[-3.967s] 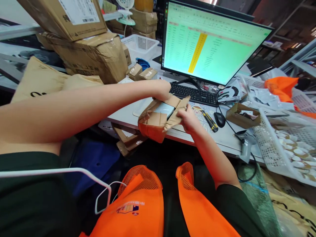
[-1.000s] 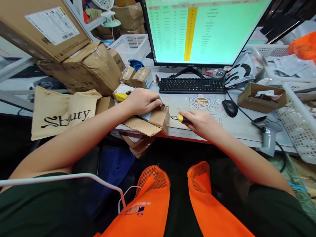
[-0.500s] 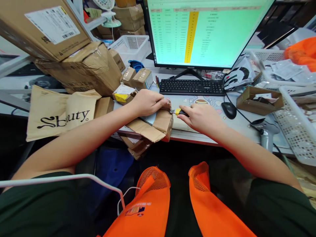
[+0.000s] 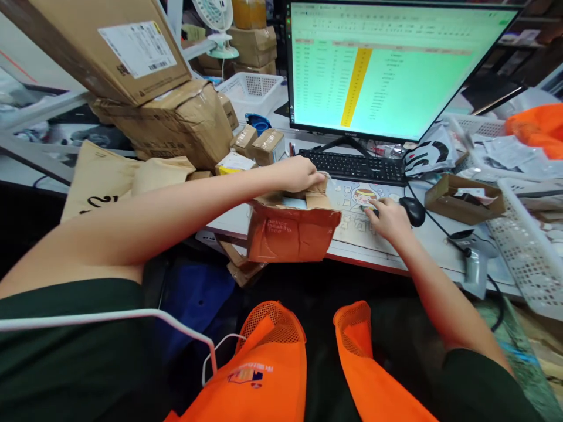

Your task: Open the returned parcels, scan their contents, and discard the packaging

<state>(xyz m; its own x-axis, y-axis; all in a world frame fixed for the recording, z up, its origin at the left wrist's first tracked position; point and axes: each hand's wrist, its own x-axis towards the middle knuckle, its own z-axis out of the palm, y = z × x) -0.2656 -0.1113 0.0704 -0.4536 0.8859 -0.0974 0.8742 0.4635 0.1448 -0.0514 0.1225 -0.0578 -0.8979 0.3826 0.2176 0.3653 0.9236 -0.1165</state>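
Note:
My left hand (image 4: 299, 174) is closed on a top flap of an opened cardboard box (image 4: 292, 234), at the desk's front edge. The box's printed orange-brown side faces me, and something pale blue shows inside. On the desk mat (image 4: 352, 231), my right hand (image 4: 389, 218) is low beside the black mouse (image 4: 412, 211). A dark piece of the utility knife (image 4: 368, 210) shows between its thumb and fingers; the blade is hard to make out.
Behind the box are a keyboard (image 4: 356, 166) and a monitor (image 4: 396, 76). Stacked cartons (image 4: 171, 123) and a cloth bag (image 4: 97, 181) are at left. A barcode scanner (image 4: 475, 264), a small open carton (image 4: 464, 202) and a white basket (image 4: 523, 252) are at right.
The box has tipped up so that its printed side faces me. My right hand has moved away from it to the right with the utility knife, down to the mat beside the mouse.

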